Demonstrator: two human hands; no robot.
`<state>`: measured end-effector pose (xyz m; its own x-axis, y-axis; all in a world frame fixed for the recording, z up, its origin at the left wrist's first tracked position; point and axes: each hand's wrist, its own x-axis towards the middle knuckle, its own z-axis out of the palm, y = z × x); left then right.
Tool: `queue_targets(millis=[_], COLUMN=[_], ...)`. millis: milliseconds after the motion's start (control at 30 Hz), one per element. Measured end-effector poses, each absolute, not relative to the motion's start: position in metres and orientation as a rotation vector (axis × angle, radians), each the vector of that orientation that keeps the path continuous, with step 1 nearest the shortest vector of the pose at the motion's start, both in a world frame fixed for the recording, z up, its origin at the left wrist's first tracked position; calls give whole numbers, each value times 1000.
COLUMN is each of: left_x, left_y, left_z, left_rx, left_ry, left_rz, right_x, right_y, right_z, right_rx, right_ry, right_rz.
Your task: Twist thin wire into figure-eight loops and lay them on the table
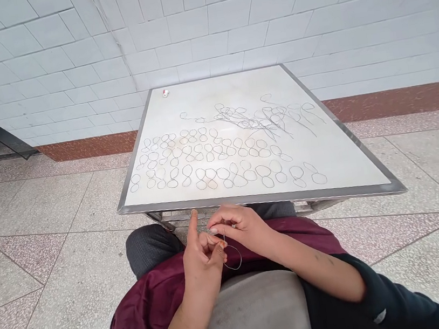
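- Now, your left hand (pixel 200 257) is at the bottom centre of the frame, its index finger pointing up and its thumb and curled fingers pinching a thin wire (pixel 241 258).
- Your right hand (pixel 244 227) reaches in from the lower right, thumb and forefinger pinched together on the same wire, close beside your left fingers; the exact contact point is too small to make out.
- That wire is at the lower centre, over your lap, its round loop hanging just right of your left thumb.
- Beyond your hands, the white surface (pixel 349 160) with a metal edge fills the middle of the frame.
- On it, left of centre and along the near side, you have double-looped wires (pixel 210 154) laid in rough rows.
- Farther back, right of centre, looped wires with long tails (pixel 256 122) overlap in a tangle.
- Near the surface's far left corner sits a small white-and-red object (pixel 166 93).
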<state>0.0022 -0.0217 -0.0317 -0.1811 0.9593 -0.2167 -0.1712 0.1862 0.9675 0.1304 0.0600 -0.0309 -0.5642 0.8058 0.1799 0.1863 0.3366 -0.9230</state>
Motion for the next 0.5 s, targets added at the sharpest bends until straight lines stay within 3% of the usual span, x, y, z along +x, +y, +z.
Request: queue_targets(millis=[267, 500], left_x=[6, -1], left_y=[-25, -23], left_z=[-32, -21], left_rx=[992, 800], left_ry=[1461, 1343], left_rz=[1238, 1325], right_x=[123, 130], right_y=[48, 56], right_z=[-33, -32], right_rx=[-900, -994], right_ry=[-1964, -1679], right_rz=[983, 1403])
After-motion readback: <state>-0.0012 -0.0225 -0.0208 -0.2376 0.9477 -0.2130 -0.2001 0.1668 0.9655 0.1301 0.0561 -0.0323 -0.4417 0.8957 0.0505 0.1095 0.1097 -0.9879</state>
